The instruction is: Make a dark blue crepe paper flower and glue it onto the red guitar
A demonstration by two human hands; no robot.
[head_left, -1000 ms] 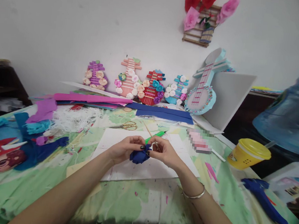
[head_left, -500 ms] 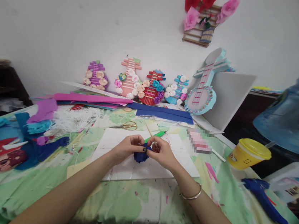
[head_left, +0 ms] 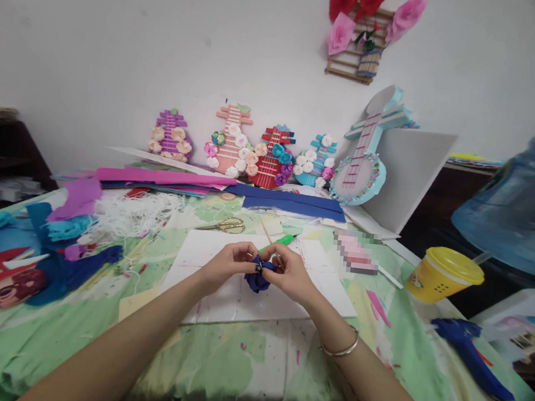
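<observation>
A dark blue crepe paper flower (head_left: 258, 281) is pinched between my two hands above a white board (head_left: 217, 304). My left hand (head_left: 230, 262) is closed on its left side, with thumb and fingertips at the upper edge. On the other side my right hand (head_left: 291, 272) grips the flower too, its fingers curled at the top. Just behind the fingers lie a green pen-like tool (head_left: 287, 239) with a dark tip and a thin wooden stick (head_left: 265, 229). Gold-handled scissors (head_left: 232, 225) rest beyond the board's back edge.
White string (head_left: 135, 211) and coloured paper scraps (head_left: 3, 267) cover the left. Blue paper strips (head_left: 291, 203) lie at the back, before several decorated lute-shaped crafts (head_left: 272, 162). A yellow lidded cup (head_left: 442, 278) and a blue glue gun (head_left: 471, 359) are on the right.
The blue flower has turned and shifted slightly right between my fingers, showing more of its folded petals. Both hands keep almost the same place.
</observation>
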